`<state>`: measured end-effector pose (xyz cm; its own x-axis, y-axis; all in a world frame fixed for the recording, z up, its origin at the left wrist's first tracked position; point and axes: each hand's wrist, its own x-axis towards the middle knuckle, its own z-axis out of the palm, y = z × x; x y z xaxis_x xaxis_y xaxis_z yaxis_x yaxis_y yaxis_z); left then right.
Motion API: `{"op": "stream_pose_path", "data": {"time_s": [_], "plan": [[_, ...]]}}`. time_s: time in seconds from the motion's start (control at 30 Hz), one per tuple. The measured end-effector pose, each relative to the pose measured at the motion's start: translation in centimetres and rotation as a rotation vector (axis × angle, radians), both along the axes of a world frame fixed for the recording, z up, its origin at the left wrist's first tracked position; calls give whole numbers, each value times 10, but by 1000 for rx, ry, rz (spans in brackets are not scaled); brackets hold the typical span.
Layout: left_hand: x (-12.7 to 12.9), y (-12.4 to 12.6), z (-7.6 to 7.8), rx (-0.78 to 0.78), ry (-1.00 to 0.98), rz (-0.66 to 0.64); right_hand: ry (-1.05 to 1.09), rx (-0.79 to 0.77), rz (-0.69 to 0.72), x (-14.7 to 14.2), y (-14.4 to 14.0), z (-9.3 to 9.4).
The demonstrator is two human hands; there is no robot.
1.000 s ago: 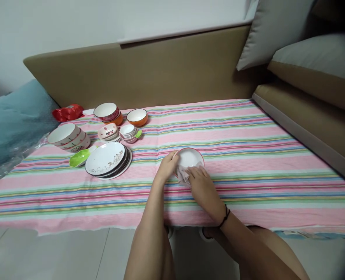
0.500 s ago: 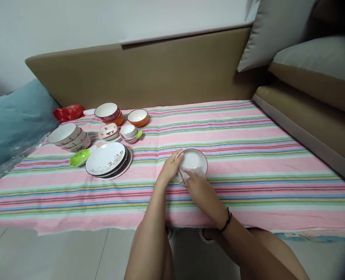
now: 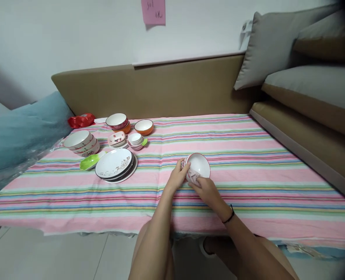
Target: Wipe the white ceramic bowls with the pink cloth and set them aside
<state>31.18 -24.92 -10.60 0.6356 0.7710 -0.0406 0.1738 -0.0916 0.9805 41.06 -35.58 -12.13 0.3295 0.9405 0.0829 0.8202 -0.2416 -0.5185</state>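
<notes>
Head view of two bare hands working a small bowl with a cloth on a striped counter. Compared with the two earlier views, the bowl, which lay nearly flat on the counter half a second ago, is now tipped up on its edge with its white inside turned toward the camera, and the camera itself has lifted, bringing a pink note on the wall into sight; the wiping thus appears to have moved from the open face toward the rim and near wall. The left hand is curled closed around the bowl's left rim, steadying it at that tilt. The right hand, a dark band at its wrist, is pinched shut on the cloth, pressing it against the bowl's lower near edge. Well to the left of the left hand rest a stack of plates, a green dish and several other bowls.
</notes>
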Motion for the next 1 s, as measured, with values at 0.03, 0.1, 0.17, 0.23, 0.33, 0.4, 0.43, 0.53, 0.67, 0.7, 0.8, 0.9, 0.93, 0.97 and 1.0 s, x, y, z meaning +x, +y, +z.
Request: {"op": "stream_pose_path", "data": {"time_s": [0.03, 0.1, 0.17, 0.23, 0.33, 0.4, 0.43, 0.53, 0.67, 0.7, 0.8, 0.9, 0.93, 0.97, 1.0], "plan": [[0, -2, -2, 31, -8, 30, 14, -12, 46, 1, -2, 0], [-4, -8, -7, 55, -4, 94, 17, -31, 129, 2, -7, 2], [-10, -14, -11, 20, 20, 127, -9, -21, 189, 0, -15, 5], [-19, -23, -13, -13, 31, 160, -60, 17, 236, -3, -25, 10], [-34, -38, -16, 67, -11, 210, -133, 59, 297, -10, -43, 21], [-43, -49, -19, 99, -33, 255, -133, 32, 312, -18, -54, 26], [-46, -54, -21, 101, -41, 270, -125, 13, 314, -23, -57, 27], [-50, -67, -26, 113, -75, 272, -85, -21, 280, -43, -61, 25], [-48, -77, -26, 85, -121, 282, -55, 23, 257, -59, -64, 17], [-48, -78, -25, 67, -132, 280, -60, 30, 256, -59, -67, 15], [-49, -82, -21, -32, -144, 250, -111, 33, 226, -50, -77, 11], [-51, -86, -20, -130, -154, 227, -158, 19, 172, -44, -76, 10], [-51, -88, -21, -151, -160, 237, -162, 11, 160, -45, -73, 10], [-52, -89, -23, -175, -165, 255, -161, 1, 152, -47, -68, 10], [-52, -91, -24, -196, -169, 279, -157, -6, 148, -50, -63, 10]]}}
